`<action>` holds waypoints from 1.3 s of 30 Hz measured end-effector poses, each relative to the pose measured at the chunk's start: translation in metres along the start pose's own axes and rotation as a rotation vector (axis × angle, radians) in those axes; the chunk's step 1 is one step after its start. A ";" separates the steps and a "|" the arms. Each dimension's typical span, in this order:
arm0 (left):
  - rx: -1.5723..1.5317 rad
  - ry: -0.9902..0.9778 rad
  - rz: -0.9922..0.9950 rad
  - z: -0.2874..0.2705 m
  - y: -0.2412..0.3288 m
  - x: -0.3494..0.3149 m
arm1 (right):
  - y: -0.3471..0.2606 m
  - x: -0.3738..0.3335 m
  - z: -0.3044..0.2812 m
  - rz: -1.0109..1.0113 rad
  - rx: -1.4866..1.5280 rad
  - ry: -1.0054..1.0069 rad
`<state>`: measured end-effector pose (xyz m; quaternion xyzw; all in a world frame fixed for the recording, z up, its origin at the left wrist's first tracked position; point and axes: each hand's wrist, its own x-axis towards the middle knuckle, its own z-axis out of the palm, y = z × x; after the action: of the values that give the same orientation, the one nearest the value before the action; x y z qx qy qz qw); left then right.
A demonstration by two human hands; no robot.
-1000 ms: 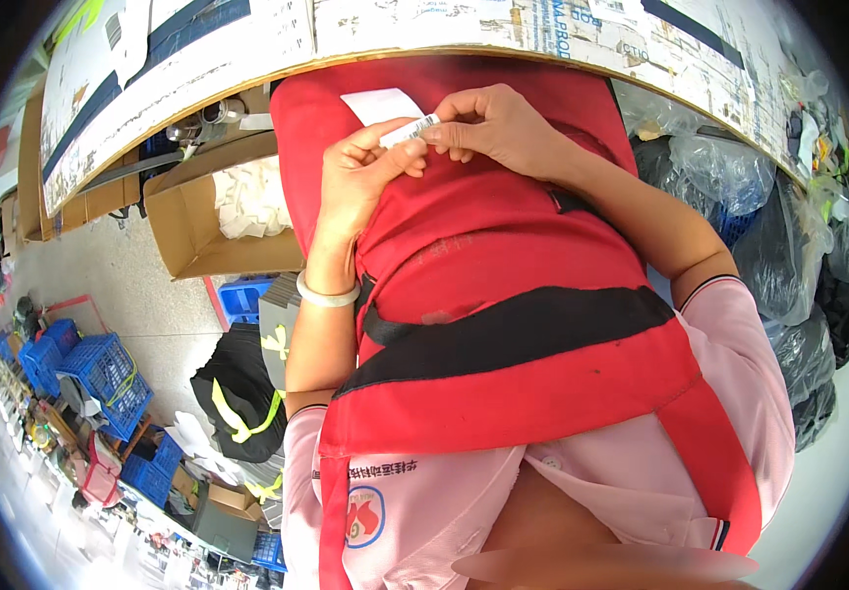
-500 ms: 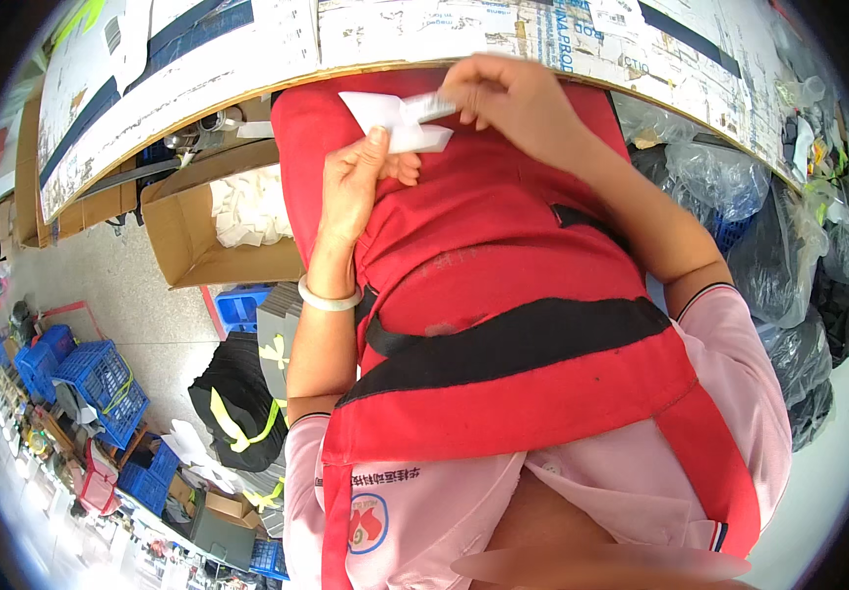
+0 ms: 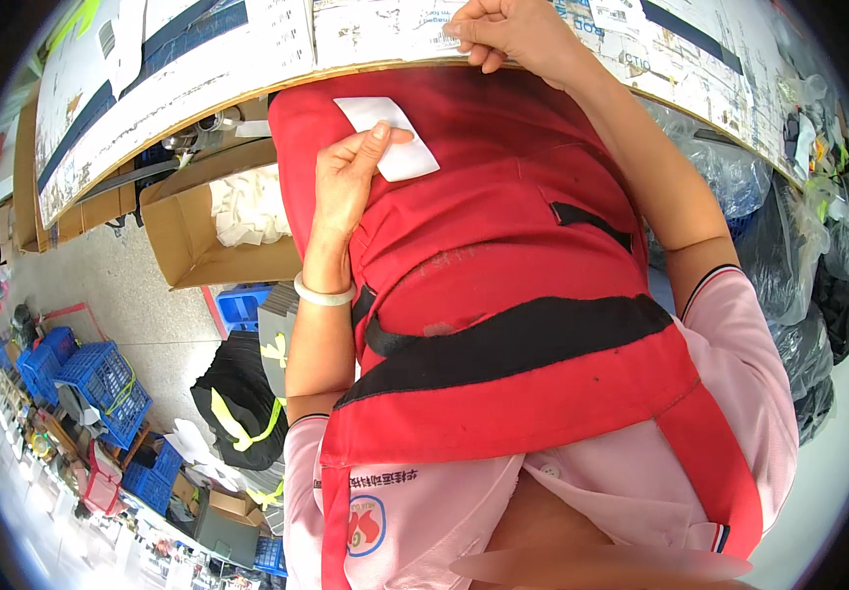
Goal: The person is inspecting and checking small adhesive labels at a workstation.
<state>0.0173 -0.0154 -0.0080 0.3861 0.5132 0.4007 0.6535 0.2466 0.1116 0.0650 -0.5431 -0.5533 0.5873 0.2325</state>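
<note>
A flat white piece of paper (image 3: 408, 155) is pinched between thumb and fingers of my left hand (image 3: 348, 177), above the red apron (image 3: 503, 197) on my lap. My right hand (image 3: 518, 37) is over the near edge of the worktable (image 3: 375, 44), its fingers curled together. Just beside its fingertips lies or hangs a small pale printed patch. Against the white tabletop I cannot make out whether the fingers still grip it.
The table's covering is white, worn and printed, with dark strips. Left below it stands a cardboard box (image 3: 178, 231) with white scraps (image 3: 249, 206). Blue crates (image 3: 105, 388) and a black bundle with yellow ties (image 3: 242, 398) are further left. Clear plastic bags (image 3: 783, 256) crowd the right.
My right hand has pulled a small white printed strip away from the paper and moved up over the table edge. The paper in my left hand now lies flatter, its fold opened out.
</note>
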 end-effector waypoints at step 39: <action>-0.048 0.009 0.006 0.003 0.000 0.000 | 0.003 -0.001 0.005 -0.096 -0.077 0.007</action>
<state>0.0198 -0.0155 -0.0081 0.3702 0.5052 0.4163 0.6592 0.2437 0.1084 0.0614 -0.5265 -0.6001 0.5519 0.2410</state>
